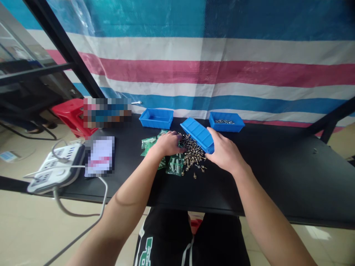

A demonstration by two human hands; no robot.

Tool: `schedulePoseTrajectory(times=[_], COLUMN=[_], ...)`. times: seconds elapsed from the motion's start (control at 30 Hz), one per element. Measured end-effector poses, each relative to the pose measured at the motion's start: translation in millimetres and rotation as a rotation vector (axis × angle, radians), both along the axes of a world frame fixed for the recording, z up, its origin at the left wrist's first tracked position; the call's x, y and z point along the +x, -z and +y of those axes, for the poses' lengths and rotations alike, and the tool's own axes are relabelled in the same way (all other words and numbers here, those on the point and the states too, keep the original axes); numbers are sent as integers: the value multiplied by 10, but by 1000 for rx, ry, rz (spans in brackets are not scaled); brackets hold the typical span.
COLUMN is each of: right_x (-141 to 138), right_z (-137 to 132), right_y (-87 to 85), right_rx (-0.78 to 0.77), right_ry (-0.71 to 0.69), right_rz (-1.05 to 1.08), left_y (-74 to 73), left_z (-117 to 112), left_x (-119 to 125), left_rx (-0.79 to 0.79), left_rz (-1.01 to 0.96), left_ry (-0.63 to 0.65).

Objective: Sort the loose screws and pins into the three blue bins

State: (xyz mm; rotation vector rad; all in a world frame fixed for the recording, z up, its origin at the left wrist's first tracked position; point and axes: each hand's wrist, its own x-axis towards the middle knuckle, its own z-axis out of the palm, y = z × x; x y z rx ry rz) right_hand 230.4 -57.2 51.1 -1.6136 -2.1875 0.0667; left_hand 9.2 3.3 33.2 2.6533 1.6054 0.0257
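My right hand (226, 151) grips a small blue plastic bin (197, 133), tipped upside down over a pile of small brass-coloured screws (192, 153) on the black table (277, 177). My left hand (168, 143) rests on the left side of that pile, fingers curled over the screws and touching small clear green-printed bags (174, 164) that lie under and beside it. More of these bags (148, 142) lie to the left of the hand.
Two upright blue bins stand at the table's back: one (156, 118) at centre, one (226, 122) to the right holding metal parts. A white power strip (55, 166) with its cable sits at the left edge. A red stool (70, 114) stands behind.
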Motion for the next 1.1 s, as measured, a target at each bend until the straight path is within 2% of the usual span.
schedulePoseTrajectory(times=[0.27, 0.5, 0.7, 0.93, 1.1], right_x=[80, 146, 189, 139, 55], right_z=[33, 99, 188, 361, 426], right_y=[-16, 0, 69, 291, 387], right_rx=[45, 102, 230, 177, 189], right_ry=[18, 11, 49, 19, 6], right_rz=[8, 68, 382, 764, 1017], left_y=[-5, 7, 41, 194, 248], left_z=[13, 36, 48, 75, 83], left_x=[-23, -31, -30, -5, 11], left_rx=[-17, 55, 104, 57, 17], left_rz=[-11, -161, -192, -182, -156], left_ry=[-3, -105, -132, -99, -86])
